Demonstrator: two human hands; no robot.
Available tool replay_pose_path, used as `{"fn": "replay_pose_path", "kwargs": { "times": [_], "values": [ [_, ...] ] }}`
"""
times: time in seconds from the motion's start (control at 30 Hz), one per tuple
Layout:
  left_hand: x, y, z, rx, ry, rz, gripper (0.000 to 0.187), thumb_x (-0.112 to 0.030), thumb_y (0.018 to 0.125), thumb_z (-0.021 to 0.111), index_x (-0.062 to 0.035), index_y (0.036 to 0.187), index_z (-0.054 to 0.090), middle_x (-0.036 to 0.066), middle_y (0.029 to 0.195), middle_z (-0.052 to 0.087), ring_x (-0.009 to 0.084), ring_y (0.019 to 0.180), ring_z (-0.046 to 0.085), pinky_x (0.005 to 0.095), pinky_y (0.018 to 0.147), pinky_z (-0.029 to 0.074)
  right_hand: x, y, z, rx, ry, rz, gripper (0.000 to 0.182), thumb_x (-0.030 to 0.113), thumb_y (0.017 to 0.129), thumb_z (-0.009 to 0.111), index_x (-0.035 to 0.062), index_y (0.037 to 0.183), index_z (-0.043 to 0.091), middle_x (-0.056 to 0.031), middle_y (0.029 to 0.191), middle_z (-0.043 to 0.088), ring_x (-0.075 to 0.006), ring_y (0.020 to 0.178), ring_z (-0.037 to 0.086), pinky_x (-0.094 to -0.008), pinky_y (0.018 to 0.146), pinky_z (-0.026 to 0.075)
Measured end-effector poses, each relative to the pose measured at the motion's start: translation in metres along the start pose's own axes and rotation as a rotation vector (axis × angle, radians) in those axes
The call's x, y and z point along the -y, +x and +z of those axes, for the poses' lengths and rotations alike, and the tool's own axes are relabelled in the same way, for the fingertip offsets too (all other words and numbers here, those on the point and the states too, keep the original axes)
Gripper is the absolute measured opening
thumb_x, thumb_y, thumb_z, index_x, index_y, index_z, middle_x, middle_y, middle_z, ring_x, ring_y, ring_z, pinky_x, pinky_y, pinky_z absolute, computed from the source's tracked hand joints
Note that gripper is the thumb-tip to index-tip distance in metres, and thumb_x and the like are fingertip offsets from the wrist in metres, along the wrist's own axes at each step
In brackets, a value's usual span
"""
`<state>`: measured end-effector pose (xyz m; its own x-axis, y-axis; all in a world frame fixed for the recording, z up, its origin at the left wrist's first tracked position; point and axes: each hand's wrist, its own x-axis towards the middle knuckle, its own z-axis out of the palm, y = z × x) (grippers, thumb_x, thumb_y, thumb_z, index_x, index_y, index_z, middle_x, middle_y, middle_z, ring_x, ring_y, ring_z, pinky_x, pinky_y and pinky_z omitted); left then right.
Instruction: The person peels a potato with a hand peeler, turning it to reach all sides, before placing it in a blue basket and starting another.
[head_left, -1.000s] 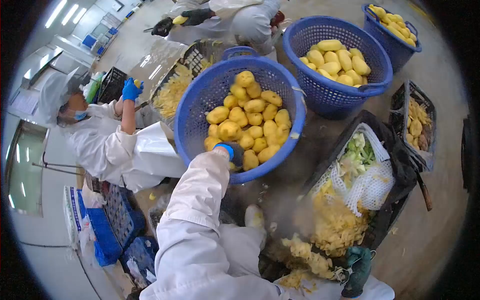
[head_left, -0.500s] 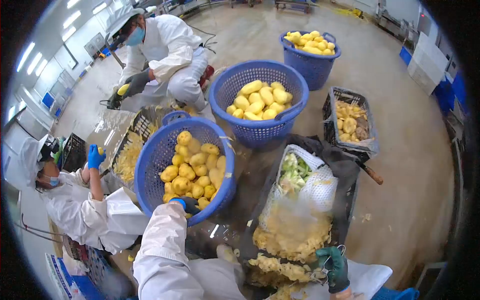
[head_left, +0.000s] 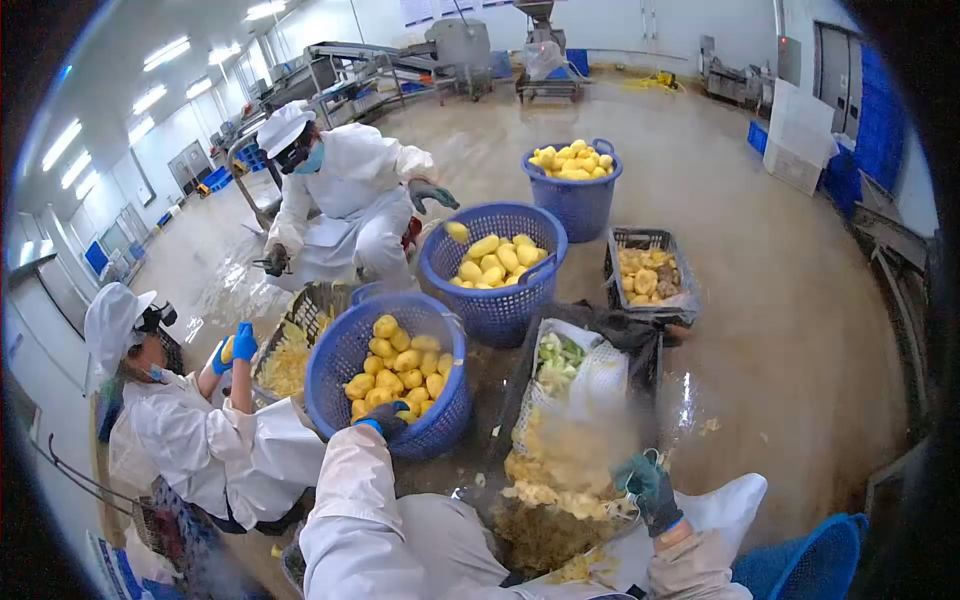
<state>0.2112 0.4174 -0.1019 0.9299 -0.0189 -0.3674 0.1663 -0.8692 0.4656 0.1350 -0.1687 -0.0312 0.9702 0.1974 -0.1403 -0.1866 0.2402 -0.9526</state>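
Co-worker's potato [head_left: 457, 232] moved over basket [head_left: 512, 315] | left hand [head_left: 387, 421] grip unclear | right hand [head_left: 647, 490] clasps tool [head_left: 655, 457] | sheets [head_left: 416, 10] illegible

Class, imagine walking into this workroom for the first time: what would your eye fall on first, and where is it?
Most likely the three blue baskets of yellow potatoes, stepping from left of centre towards the upper right, the wearer's left hand at the nearest one's rim. Next, the pile of peelings in the dark-lined crate right of centre, with the green-gloved right hand beside it. Then two white-clad co-workers at the left.
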Motion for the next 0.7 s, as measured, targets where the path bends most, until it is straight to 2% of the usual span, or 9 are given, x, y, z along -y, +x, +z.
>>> {"fn": "replay_pose_path", "kwargs": {
  "times": [0.1, 0.2, 0.23, 0.37, 0.43, 0.5, 0.57, 0.63, 0.7],
  "values": [
    [-0.039, -0.016, -0.004, -0.247, -0.011, 0.020, 0.047, -0.020, 0.074, 0.070, -0.0034, 0.117, 0.057, 0.016, 0.110, 0.063, 0.0271, 0.102, 0.059, 0.0370, 0.088, 0.048, 0.008, -0.004, 0.001, -0.001, -0.189, -0.088, 0.038, 0.030, 0.096, 0.047, -0.0035, 0.091, 0.064, -0.0111, 0.082, 0.066, -0.0169, 0.066, 0.060, -0.0297, 0.065, 0.049],
    [-0.062, -0.019, -0.003, -0.306, -0.746, 0.009, 0.039, -0.017, 0.077, 0.068, -0.0005, 0.111, 0.058, 0.016, 0.108, 0.061, 0.0283, 0.096, 0.060, 0.0362, 0.084, 0.049, -0.002, 0.000, -0.007, 0.003, -0.251, -0.075, 0.037, 0.031, 0.096, 0.048, -0.0027, 0.091, 0.064, -0.0089, 0.079, 0.064, -0.0151, 0.065, 0.058, -0.0278, 0.063, 0.048],
    [-0.046, -0.003, 0.010, -0.317, -1.143, 0.111, 0.047, -0.005, 0.079, 0.062, -0.0054, 0.124, 0.047, 0.011, 0.109, 0.056, 0.0304, 0.094, 0.062, 0.0380, 0.070, 0.056, -0.005, 0.001, -0.008, 0.019, -0.260, -0.103, 0.037, 0.031, 0.096, 0.048, -0.0023, 0.091, 0.064, -0.0081, 0.078, 0.064, -0.0142, 0.065, 0.058, -0.0270, 0.062, 0.047],
    [-0.158, -0.054, -0.009, -0.311, -1.453, 0.474, 0.039, -0.011, 0.088, 0.052, -0.0006, 0.124, 0.044, 0.013, 0.119, 0.053, 0.0276, 0.109, 0.054, 0.0399, 0.092, 0.048, 0.000, 0.012, 0.005, -0.099, -0.001, -0.041, 0.035, 0.031, 0.096, 0.049, -0.0004, 0.089, 0.063, -0.0060, 0.079, 0.061, -0.0109, 0.064, 0.056, -0.0234, 0.060, 0.046],
    [-0.180, -0.055, 0.003, -0.295, -1.379, 0.575, 0.043, -0.019, 0.090, 0.054, 0.0016, 0.126, 0.043, 0.014, 0.125, 0.051, 0.0281, 0.113, 0.052, 0.0423, 0.097, 0.045, 0.034, 0.018, 0.030, 0.037, 0.522, 0.093, 0.034, 0.031, 0.096, 0.049, 0.0006, 0.087, 0.062, -0.0038, 0.080, 0.060, -0.0090, 0.065, 0.055, -0.0209, 0.059, 0.045],
    [-0.264, -0.107, -0.003, -0.005, -1.758, 0.668, 0.049, -0.025, 0.091, 0.054, 0.0013, 0.130, 0.041, 0.015, 0.129, 0.049, 0.0292, 0.117, 0.050, 0.0445, 0.099, 0.042, 0.032, 0.049, 0.051, -0.014, 0.575, -0.144, 0.035, 0.034, 0.094, 0.052, 0.0013, 0.090, 0.062, -0.0024, 0.080, 0.059, -0.0082, 0.066, 0.054, -0.0223, 0.062, 0.045],
    [-0.307, -0.140, 0.011, 0.199, -2.039, 0.570, 0.057, -0.029, 0.090, 0.054, -0.0008, 0.135, 0.035, 0.017, 0.133, 0.045, 0.0316, 0.121, 0.046, 0.0455, 0.102, 0.040, 0.102, 0.026, 0.109, -0.150, 0.360, -0.175, 0.017, 0.018, 0.095, 0.051, 0.0041, 0.096, 0.060, 0.0001, 0.078, 0.053, -0.0086, 0.073, 0.051, -0.0231, 0.068, 0.044],
    [-0.332, -0.152, 0.039, 0.395, -2.293, 0.427, 0.061, -0.039, 0.090, 0.051, -0.0021, 0.136, 0.036, 0.016, 0.132, 0.047, 0.0303, 0.120, 0.048, 0.0475, 0.102, 0.039, 0.106, 0.034, 0.119, 0.056, 0.224, -0.384, 0.018, 0.018, 0.092, 0.054, 0.0033, 0.099, 0.060, -0.0012, 0.083, 0.055, -0.0100, 0.078, 0.053, -0.0252, 0.070, 0.045],
    [-0.357, -0.169, 0.061, 0.442, -2.269, 0.363, 0.057, -0.042, 0.090, 0.052, -0.0046, 0.132, 0.042, 0.014, 0.127, 0.052, 0.0276, 0.115, 0.052, 0.0471, 0.100, 0.041, 0.125, 0.015, 0.134, -0.010, -0.454, -0.776, 0.021, 0.016, 0.091, 0.049, 0.0022, 0.096, 0.065, -0.0070, 0.088, 0.064, -0.0131, 0.082, 0.060, -0.0264, 0.073, 0.047]
  ]
}}
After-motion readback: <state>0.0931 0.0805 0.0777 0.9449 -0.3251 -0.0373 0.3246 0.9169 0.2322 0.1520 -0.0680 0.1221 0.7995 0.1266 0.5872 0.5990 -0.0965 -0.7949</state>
